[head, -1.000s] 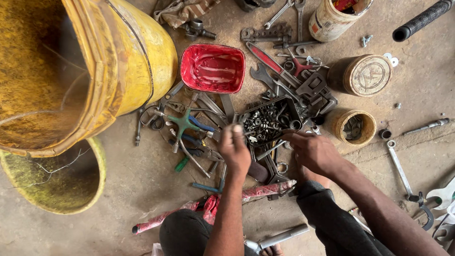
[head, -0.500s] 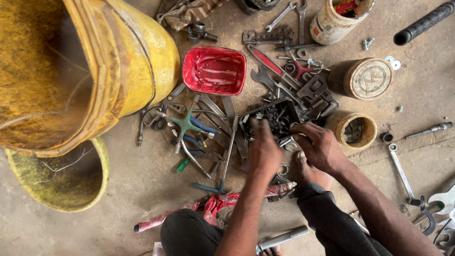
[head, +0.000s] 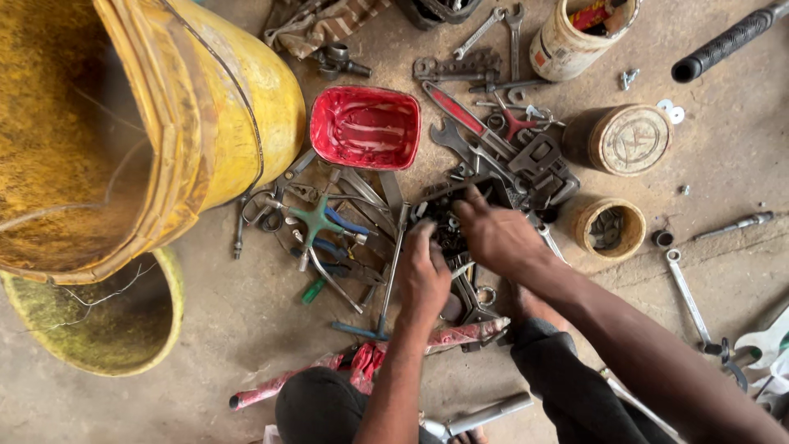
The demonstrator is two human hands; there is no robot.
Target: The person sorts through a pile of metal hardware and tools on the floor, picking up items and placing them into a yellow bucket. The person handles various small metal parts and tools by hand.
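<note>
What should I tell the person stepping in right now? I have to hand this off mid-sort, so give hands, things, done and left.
Left hand: palm down, fingers in the dark heap of small nuts and metal bits; whether it grips anything cannot be told.
Right hand: spread over the same heap, grip hidden.
Nearby: red rectangular plastic tray beyond the heap, small round tin with bits inside to the right, loose steel spanners and pliers with blue handles around it, big yellow plastic bucket on the left.
Done: nothing visibly separated out.
Left: the heap itself remains unsorted.
</note>
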